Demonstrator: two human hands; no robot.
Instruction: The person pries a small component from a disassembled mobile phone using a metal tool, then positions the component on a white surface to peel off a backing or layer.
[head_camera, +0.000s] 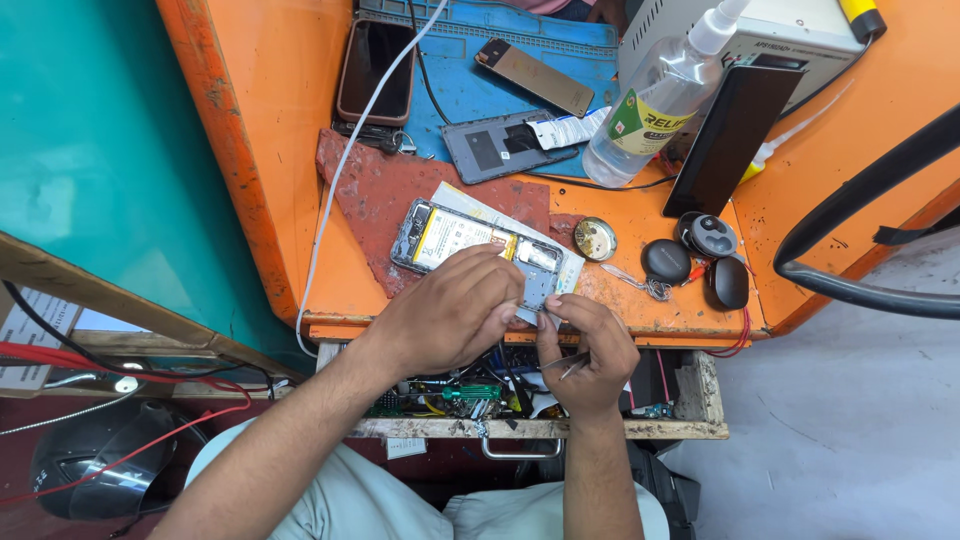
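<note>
My left hand (445, 315) pinned the opened phone (478, 247), fingers spread flat on it. Its long axis ran up-left. My right hand (583, 350), nearer the lower end, pinched tweezers (572, 364).

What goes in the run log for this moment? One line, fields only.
left hand: pressing on opened phone | right hand: holding tweezers, fingertips at phone's lower edge | phone lies on orange bench

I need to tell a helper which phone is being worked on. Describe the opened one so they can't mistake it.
On the orange workbench, find the reddish mat near the front edge. The opened phone lies on it under the left hand, beside the right hand. Unlike the dark phone and grey back cover further back, it shows its yellowish battery and bare circuit boards.
</note>
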